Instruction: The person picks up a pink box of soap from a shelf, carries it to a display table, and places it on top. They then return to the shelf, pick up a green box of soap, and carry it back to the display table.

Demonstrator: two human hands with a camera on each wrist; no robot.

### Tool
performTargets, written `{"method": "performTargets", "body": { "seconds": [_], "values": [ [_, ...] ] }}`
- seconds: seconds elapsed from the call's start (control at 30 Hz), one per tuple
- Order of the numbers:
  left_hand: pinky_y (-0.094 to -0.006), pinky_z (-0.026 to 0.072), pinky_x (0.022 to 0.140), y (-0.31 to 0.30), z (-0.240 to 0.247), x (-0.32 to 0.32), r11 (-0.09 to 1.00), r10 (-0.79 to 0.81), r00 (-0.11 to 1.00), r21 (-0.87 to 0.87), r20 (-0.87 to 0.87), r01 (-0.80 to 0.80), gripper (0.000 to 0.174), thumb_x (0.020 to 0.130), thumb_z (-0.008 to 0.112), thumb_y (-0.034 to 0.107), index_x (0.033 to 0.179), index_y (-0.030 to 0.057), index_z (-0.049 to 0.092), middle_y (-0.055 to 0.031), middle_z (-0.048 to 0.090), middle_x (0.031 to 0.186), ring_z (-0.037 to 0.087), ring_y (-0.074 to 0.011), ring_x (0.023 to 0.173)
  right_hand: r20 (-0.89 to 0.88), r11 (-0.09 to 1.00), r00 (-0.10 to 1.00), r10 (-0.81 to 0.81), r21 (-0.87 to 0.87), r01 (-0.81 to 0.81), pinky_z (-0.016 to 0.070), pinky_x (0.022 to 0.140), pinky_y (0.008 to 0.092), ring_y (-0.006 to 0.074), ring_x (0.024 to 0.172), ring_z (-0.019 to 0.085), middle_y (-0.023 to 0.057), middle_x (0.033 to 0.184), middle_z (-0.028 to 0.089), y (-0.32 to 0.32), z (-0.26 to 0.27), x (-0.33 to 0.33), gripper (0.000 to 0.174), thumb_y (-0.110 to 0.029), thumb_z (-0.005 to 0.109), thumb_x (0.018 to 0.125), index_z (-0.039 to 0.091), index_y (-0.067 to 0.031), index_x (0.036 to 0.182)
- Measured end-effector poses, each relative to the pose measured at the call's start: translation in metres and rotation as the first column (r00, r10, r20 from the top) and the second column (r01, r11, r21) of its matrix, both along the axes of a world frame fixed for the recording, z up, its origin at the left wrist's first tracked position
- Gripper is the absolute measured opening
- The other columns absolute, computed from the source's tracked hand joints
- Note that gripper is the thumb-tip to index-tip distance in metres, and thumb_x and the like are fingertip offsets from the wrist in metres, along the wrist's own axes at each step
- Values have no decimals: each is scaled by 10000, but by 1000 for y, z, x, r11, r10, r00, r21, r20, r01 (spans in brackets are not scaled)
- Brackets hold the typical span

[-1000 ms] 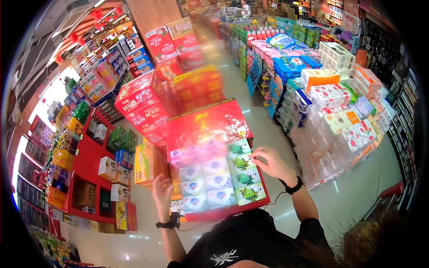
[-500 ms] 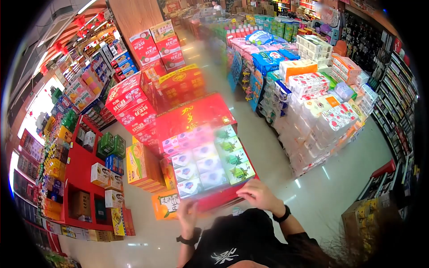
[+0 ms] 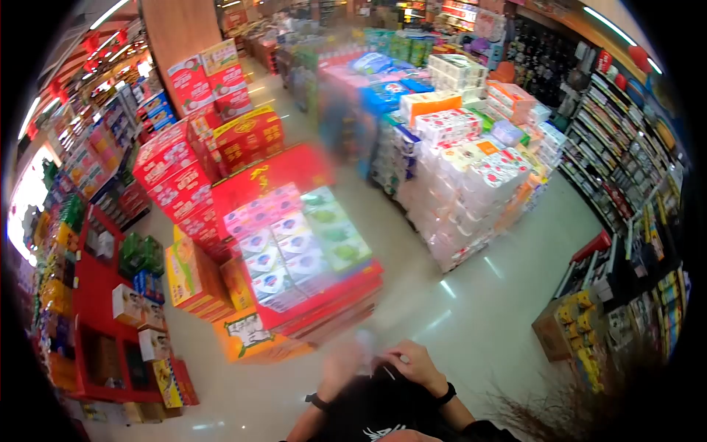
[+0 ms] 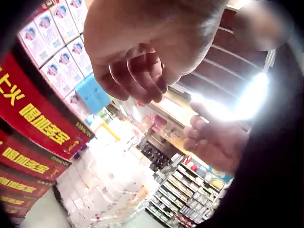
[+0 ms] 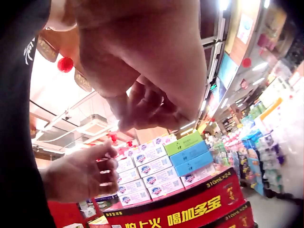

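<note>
Both hands are in front of the black shirt, below the near edge of the display in the head view. My left hand [image 3: 342, 368] is blurred there; in the left wrist view its fingers [image 4: 135, 78] hang loosely bent with nothing between them. Close beside it is my right hand [image 3: 414, 362], fingers loosely bent and holding nothing in the right wrist view. Beyond them, white soap boxes [image 3: 283, 254], green soap boxes [image 3: 339, 228] and pink soap boxes [image 3: 261, 210] stand in rows on stacked red drink cartons [image 3: 324, 295].
Orange cartons [image 3: 250, 335] sit low at the display's left. Farther left runs a red shelf unit [image 3: 96, 295]. A stack of wrapped paper packs [image 3: 464, 191] rises to the right across a tiled aisle [image 3: 442, 309]. Cartons and goods racks [image 3: 574, 331] stand at the far right.
Both hands have drawn back from over the soap boxes toward the body and come closer together. The head view has turned right, so the display appears farther left.
</note>
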State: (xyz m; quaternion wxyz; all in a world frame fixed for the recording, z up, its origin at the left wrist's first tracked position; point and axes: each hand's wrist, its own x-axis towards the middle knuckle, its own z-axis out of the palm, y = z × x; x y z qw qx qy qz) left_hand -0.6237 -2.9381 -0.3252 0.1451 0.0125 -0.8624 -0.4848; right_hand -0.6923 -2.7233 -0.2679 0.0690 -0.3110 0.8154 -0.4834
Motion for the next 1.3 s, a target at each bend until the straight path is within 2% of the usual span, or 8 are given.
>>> {"method": "performTargets", "body": {
  "seconds": [0.13, 0.27, 0.43, 0.53, 0.93, 1.17, 1.27, 1.3],
  "values": [
    [-340, 535, 751, 52, -7, -14, 981, -18, 998, 192, 68, 5, 87, 892, 692, 80, 924, -1, 695, -131, 709, 900, 689, -234, 826, 5, 992, 994, -111, -63, 111, 514, 655, 327, 239, 739, 652, 103, 809, 686, 41, 14, 39, 111, -75, 754, 831, 742, -61, 940],
    [-345, 533, 763, 82, 4, -18, 964, -259, 960, 29, -105, 263, 100, 885, 679, 67, 960, 3, 693, -145, 704, 921, 685, -270, 852, 32, 982, 984, -174, -70, 176, 510, 650, 328, 242, 739, 652, 111, 819, 678, 73, 6, 61, 79, -71, 744, 839, 731, -52, 915],
    [-357, 529, 766, 126, 2, -11, 942, -273, 961, 194, -28, 274, 94, 883, 674, 68, 949, 3, 691, -143, 688, 911, 672, -288, 841, 73, 945, 948, -310, -88, 316, 520, 677, 327, 251, 758, 659, 120, 863, 681, 99, -27, 76, 77, -68, 730, 848, 715, -31, 913],
    [-356, 526, 762, 138, -2, -9, 922, -383, 921, 32, -66, 386, 87, 883, 684, 76, 927, 1, 686, -135, 680, 887, 667, -279, 830, 37, 935, 942, -333, -121, 335, 523, 697, 331, 256, 780, 661, 120, 876, 682, 118, -26, 72, 85, -71, 727, 851, 706, -18, 914],
    [-355, 525, 784, 307, 4, -36, 873, -476, 879, 113, -16, 475, 94, 893, 693, 78, 944, 0, 690, -128, 691, 906, 671, -261, 848, -39, 858, 862, -506, -132, 497, 525, 737, 341, 262, 822, 664, 125, 889, 685, 293, -15, 63, 57, -52, 721, 849, 698, -12, 882],
    [-375, 523, 819, 434, 0, -62, 709, -704, 708, 114, 57, 696, 147, 913, 670, 144, 975, 12, 693, -145, 695, 970, 667, -289, 904, 2, 755, 766, -643, -165, 634, 524, 729, 340, 258, 817, 665, 121, 892, 691, 402, -26, 82, 54, -61, 727, 844, 707, -20, 873],
    [-391, 519, 846, 496, 14, -73, 589, -808, 583, 150, 84, 794, 219, 932, 653, 230, 1000, 28, 704, -146, 697, 998, 661, -319, 944, -263, 767, 731, -630, -61, 639, 522, 734, 337, 260, 814, 664, 127, 893, 690, 457, -32, 95, 81, -71, 723, 855, 711, -18, 916],
    [-388, 519, 843, 517, 8, -74, 550, -835, 547, 143, 63, 823, 221, 930, 659, 230, 996, 23, 702, -149, 696, 992, 662, -318, 933, -149, 706, 692, -706, -89, 702, 521, 736, 337, 264, 818, 663, 129, 894, 688, 474, -33, 102, 91, -73, 717, 861, 709, -16, 932]
  ]
}}
